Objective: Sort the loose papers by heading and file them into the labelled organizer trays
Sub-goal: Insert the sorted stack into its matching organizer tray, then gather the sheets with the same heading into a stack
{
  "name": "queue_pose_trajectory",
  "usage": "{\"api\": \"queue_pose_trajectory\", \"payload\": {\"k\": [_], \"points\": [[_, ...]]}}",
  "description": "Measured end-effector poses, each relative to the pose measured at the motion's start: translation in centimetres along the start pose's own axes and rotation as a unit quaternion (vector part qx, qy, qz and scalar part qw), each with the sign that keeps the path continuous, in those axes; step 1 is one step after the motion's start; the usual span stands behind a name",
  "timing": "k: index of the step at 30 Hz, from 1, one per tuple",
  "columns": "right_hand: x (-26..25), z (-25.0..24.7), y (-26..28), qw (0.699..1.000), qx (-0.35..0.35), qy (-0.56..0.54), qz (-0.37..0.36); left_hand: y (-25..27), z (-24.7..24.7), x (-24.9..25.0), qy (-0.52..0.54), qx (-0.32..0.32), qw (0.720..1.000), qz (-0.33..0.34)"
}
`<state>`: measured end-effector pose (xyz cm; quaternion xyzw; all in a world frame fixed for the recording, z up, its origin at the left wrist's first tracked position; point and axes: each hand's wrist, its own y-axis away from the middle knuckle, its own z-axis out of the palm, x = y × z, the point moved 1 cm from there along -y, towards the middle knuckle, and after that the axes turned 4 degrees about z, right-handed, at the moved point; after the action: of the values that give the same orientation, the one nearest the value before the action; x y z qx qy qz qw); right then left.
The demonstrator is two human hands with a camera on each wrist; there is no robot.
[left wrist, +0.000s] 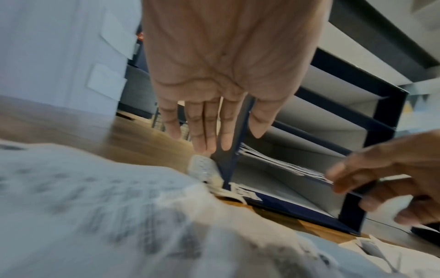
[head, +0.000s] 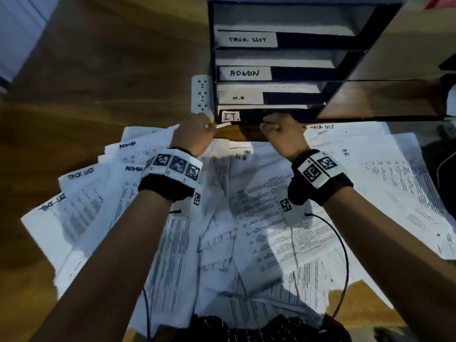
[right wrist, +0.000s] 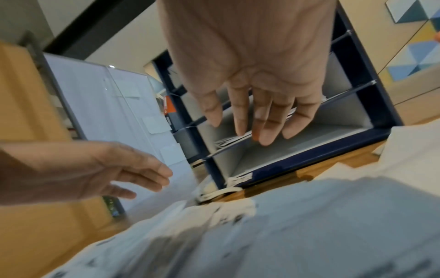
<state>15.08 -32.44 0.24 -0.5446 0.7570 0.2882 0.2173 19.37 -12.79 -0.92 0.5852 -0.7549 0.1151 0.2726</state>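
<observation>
Papers [head: 259,230] cover desk; both hands [head: 195,134] [head: 283,134] reach organizer's [head: 345,40] bottom tray.

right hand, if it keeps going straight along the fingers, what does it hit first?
Probably the papers lying in the organizer's second tray from the bottom. The right hand is open, fingertips at that tray's front edge, pointing into the slot. Depth is unclear, so it may already be touching them.

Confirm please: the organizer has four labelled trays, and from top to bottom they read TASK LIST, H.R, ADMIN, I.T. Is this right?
Not quite. The organizer does have four labelled trays, but the head view shows the order as TASK LIST, ADMIN, H.R, I.T.. ADMIN sits above H.R, not below.
</observation>
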Motion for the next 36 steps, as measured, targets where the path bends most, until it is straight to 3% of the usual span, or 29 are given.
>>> {"api": "queue_pose_trajectory", "payload": {"k": [4, 8, 11, 17, 24, 27, 33, 36], "points": [[-2.4, 2.9, 5.7, 0.996, -0.073, -0.045, -0.016, 4.9, -1.6, -5.8, 0.013, 0.017, 0.995, -0.102], [-4.0, 6.6, 10.8, 0.991, -0.12, -0.063, -0.011, 10.8, -2.9, -10.7, -0.031, 0.02, 0.96, -0.278], [-4.3, 9.5, 13.9, 0.987, -0.129, -0.066, 0.065, 14.2, -3.2, -12.9, -0.042, -0.013, 0.939, -0.341], [-5.4, 14.1, 17.6, 0.988, -0.068, -0.085, 0.109, 16.9, -2.2, -13.2, 0.09, 0.11, 0.963, -0.23], [-3.5, 11.1, 17.8, 0.972, 0.08, -0.154, 0.16, 18.5, -2.4, -14.7, 0.207, 0.066, 0.959, -0.182], [-0.5, 9.1, 17.6, 0.948, 0.147, -0.189, 0.211, 18.8, -2.3, -15.6, 0.279, 0.11, 0.941, -0.16], [0.3, 9.7, 18.4, 0.901, 0.102, -0.358, 0.222, 18.1, -2.0, -15.3, 0.383, 0.156, 0.889, -0.197], [-1.5, 11.0, 18.5, 0.916, 0.053, -0.362, 0.167, 17.6, -1.1, -13.9, 0.447, 0.135, 0.856, -0.223]]}}
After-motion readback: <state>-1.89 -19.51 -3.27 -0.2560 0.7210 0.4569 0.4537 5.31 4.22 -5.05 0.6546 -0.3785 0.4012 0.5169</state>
